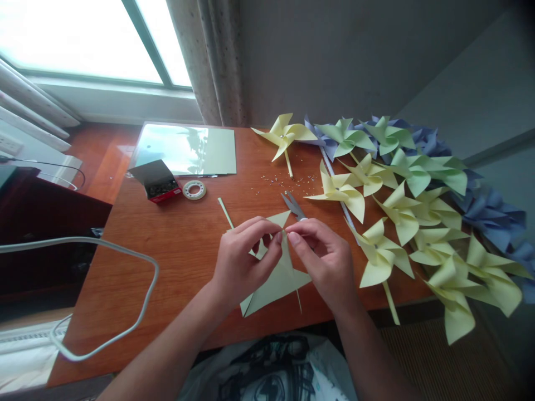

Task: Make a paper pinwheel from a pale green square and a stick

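My left hand (242, 259) and my right hand (324, 259) meet over a pale yellow cut paper square (276, 281) lying near the front edge of the wooden table (179, 245). Both hands pinch folded corners of the paper together at its middle, fingertips almost touching. A thin paper stick (225, 213) lies just behind my left hand. Grey scissors (293, 205) rest behind my right hand, partly hidden by the paper's raised tip.
Several finished yellow, green and blue paper pinwheels (401, 206) cover the table's right side. A tape roll (194, 190), a small red and black box (161, 184) and a stack of paper sheets (188, 149) lie at the back left. A white cable (125, 253) loops at the left.
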The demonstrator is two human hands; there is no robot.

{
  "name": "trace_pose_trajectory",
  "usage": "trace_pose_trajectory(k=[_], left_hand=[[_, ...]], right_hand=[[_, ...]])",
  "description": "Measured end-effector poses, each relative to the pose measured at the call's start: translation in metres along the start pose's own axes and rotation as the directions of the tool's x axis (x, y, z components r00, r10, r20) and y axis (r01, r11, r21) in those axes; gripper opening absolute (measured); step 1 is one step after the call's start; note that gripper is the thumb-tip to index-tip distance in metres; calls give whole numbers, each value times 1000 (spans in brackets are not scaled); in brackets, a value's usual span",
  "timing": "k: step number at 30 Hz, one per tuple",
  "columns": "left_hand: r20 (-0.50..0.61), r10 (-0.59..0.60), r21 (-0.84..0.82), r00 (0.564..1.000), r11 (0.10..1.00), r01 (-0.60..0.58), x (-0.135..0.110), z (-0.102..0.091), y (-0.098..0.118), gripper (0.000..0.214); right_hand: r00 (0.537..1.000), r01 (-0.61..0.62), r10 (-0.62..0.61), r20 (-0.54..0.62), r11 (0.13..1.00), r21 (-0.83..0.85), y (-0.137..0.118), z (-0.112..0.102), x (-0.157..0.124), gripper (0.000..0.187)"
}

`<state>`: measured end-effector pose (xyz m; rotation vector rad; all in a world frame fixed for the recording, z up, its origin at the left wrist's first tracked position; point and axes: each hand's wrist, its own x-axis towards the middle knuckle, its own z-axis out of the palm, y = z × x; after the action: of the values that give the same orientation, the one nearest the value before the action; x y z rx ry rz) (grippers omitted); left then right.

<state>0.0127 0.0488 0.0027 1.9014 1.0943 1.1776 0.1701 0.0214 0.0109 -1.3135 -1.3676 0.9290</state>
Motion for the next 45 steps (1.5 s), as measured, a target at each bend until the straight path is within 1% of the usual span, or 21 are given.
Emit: trace_pose_trajectory(k=[2,4,12,17,21,30,36,39,45], left_hand=[[21,4,-14,1000,1000,-4,0,0,1,11],[34,4,-22,999,1000,-3,0,0,1,11],[62,26,-50,998,998,-23,0,-1,0,11],[70,-2,-79,998,997,8,0,-1,0,10],[56,-17,-102,998,995,22,2,-2,2,9],[60,-26,-122,998,992,33,2,-2,2,9],[58,-40,-131,997,990,48,3,-2,4,9],[62,-52,-138,997,989,60,3,-2,4,9],[73,-64,-131,995,989,73,4,-2,4,10]], right_hand=[[999,-34,33,17,997,74,3,-1,2,6],[998,-48,45,35,993,111,6,-2,3,5],[994,-92,85,70,990,109,4,-4,5,6],[992,-113,104,64,983,148,7,-3,4,6],[991,-133,126,49,975,179,11,-2,3,7],[991,-134,135,7,970,204,12,3,2,7],[993,-121,122,0,980,157,11,4,2,9],[993,-118,120,-1,980,159,11,4,2,9],[989,-147,142,42,966,214,10,4,1,8]])
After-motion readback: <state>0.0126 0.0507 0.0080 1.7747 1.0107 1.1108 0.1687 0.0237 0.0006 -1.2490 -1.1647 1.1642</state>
